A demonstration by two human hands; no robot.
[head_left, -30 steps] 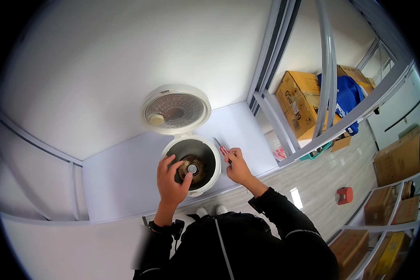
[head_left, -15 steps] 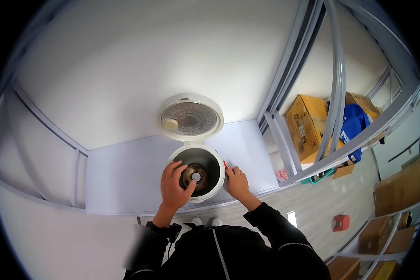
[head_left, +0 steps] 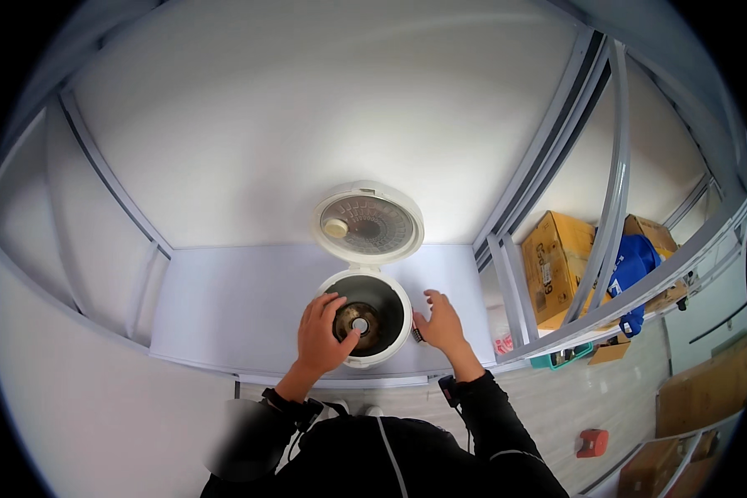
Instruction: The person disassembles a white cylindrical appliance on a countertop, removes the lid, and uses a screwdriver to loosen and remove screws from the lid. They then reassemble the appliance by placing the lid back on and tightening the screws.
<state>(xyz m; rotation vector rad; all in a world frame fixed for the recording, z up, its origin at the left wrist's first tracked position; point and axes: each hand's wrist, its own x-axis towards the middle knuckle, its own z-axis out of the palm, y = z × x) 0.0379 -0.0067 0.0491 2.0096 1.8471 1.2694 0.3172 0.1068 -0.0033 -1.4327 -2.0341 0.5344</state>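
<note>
White cooker (head_left: pixel 365 319): near edge of the shelf, centre of view, lid up, pot cavity dark and open.
Lid (head_left: pixel 367 224): hinged back on the far side, round, ribbed inner face showing, small cream knob at its left.
Heating plate (head_left: pixel 358 319): brownish disc at the bottom of the cavity, pale round button in its middle.
Left hand (head_left: pixel 324 336): over the near-left rim of cooker, fingers curled down into the cavity, thumb reaching toward the button; whether anything is gripped, cannot tell.
Right hand (head_left: pixel 441 324): just right of cooker, palm down on the shelf, fingers spread and open, thumb side near the cooker wall; touching or just apart, cannot tell.
Small object (head_left: pixel 417 335): dark, between right hand and cooker, too small to tell.
Shelf (head_left: pixel 224 307): pale lavender board, white wall beyond, grey metal frame left and right.
Sleeves (head_left: pixel 490 415): black, coming in from the near edge.
Boxes (head_left: pixel 556 261): brown cardboard, far right, past the frame posts.
Blue bag (head_left: pixel 635 266): right of the boxes, partly behind a grey rail.
Red item (head_left: pixel 593 442): on the wood-look floor, near right, well apart from the hands.
</note>
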